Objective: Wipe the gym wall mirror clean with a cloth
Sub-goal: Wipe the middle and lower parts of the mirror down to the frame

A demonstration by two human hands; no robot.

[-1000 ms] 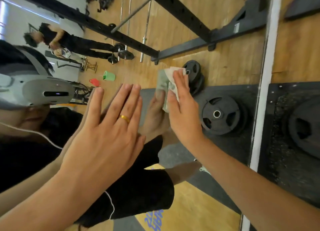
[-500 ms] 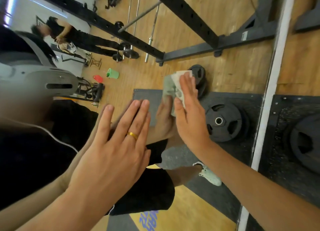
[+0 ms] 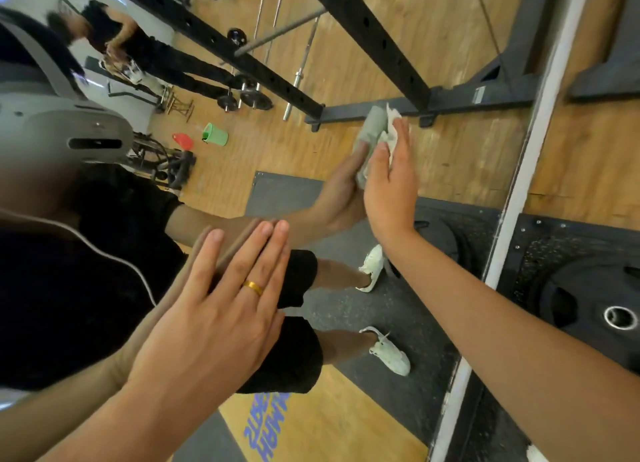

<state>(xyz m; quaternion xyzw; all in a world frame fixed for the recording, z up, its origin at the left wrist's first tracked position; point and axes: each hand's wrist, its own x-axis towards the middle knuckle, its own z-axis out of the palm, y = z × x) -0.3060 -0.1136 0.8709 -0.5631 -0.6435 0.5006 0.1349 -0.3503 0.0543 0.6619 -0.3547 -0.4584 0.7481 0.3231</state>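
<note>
The right hand [image 3: 390,184] has slid the cloth [image 3: 382,129] along the mirror [image 3: 450,156], off the reflected black mat and onto the reflected wooden floor by the rack's foot; the left hand [image 3: 214,309] stays planted on the glass. One cloth is in play, pale grey-green, soft and crumpled, pinned flat against the mirror under the right fingers [image 3: 403,142], which lie straight and close together. The left fingers [image 3: 266,250] are straight too, three held together and one slightly apart, palm on the glass, with one smooth gold ring [image 3: 252,287]. The reflection shows two white shoes [image 3: 389,354], one green bucket [image 3: 215,135] and black shorts. One white strip [image 3: 530,156] edges the glass. Beyond it lies one round black weight plate [image 3: 588,298] with a metal-ringed hole, on a speckled rubber mat [image 3: 533,253].
</note>
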